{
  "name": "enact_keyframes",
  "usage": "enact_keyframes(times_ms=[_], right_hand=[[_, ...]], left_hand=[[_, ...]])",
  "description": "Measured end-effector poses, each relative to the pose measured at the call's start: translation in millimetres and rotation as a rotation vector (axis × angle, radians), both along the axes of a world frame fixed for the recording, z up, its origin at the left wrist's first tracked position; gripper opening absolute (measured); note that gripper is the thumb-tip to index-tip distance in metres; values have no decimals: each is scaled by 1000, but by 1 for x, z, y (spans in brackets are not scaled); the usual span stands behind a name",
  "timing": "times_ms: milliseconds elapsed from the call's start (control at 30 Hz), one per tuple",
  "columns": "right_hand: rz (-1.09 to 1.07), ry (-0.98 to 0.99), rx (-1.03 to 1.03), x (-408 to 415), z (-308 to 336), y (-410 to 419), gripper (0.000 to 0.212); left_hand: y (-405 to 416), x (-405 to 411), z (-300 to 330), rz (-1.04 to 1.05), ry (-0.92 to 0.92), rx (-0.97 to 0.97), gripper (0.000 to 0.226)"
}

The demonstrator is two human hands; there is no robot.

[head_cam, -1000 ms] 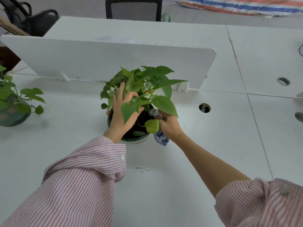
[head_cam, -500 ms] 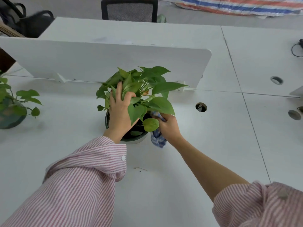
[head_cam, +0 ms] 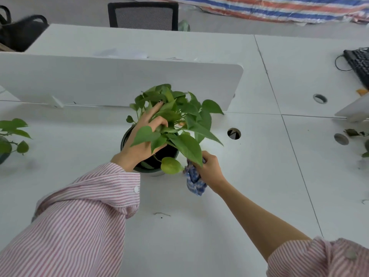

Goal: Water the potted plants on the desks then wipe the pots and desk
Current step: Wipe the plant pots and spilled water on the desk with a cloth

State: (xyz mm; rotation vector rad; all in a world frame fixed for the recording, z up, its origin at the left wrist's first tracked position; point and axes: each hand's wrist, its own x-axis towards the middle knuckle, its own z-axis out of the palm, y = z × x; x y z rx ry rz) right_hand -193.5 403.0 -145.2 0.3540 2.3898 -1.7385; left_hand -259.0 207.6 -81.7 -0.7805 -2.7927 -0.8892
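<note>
Right hand (head_cam: 209,168) grips a bunched blue cloth (head_cam: 194,179), held against the right near side of the dark pot (head_cam: 127,136). Left hand (head_cam: 143,140) lies among the leaves, fingers loosely spread, holding the plant (head_cam: 179,120) back from the rim; it clasps nothing firmly. The pot stands mid-desk (head_cam: 199,226), just before the white divider (head_cam: 99,80). Step judged: wiping the pot. Next move likely calls for working the cloth round the wall while the foliage is kept clear; desk wipe outstanding. A second plant (head_cam: 12,134) stands far left.
</note>
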Motion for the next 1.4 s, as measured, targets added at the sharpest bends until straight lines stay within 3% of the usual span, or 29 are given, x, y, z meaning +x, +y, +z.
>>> enact_keyframes(times_ms=[67, 133, 233, 333, 467, 567, 633, 733, 800, 933, 1000, 1233, 1300, 1400], right_hand=[[-19, -10, 15, -2, -2, 4, 26], [-50, -25, 25, -2, -3, 8, 25], [-88, -8, 45, 0, -8, 15, 23], [-196, 30, 41, 4, -4, 25, 5], [-463, 87, 71, 8, 7, 50, 14], [-580, 104, 129, 2, 7, 78, 11], [-599, 116, 228, -2, 3, 100, 15], [-489, 78, 476, 0, -13, 124, 30], [-341, 65, 574, 6, -20, 133, 40], [56, 20, 789, 20, -40, 145, 58], [121, -21, 803, 23, -48, 154, 60], [-317, 2, 552, -26, -43, 176, 48], [-320, -48, 570, -55, -40, 183, 49], [-156, -110, 761, -85, -43, 179, 35]], left_hand=[[3, -5, -2, -11, 40, -29, 37], [9, -4, -5, 108, 69, -58, 31], [19, 5, -8, 340, 51, -129, 52], [28, 22, -3, 466, 35, -166, 76], [48, 58, -7, 597, -6, -78, 78], [61, 76, -18, 583, 83, -175, 90], [73, 83, -17, 568, 202, -202, 84], [100, 89, -10, 411, 372, -262, 79], [122, 89, -8, 300, 389, -315, 80], [157, 82, -18, 132, 290, -481, 76], [169, 72, -28, 96, 222, -577, 73], [175, 33, -87, 147, -374, -632, 63], [173, 29, -105, 169, -519, -608, 61], [172, 32, -118, 170, -528, -605, 59]])
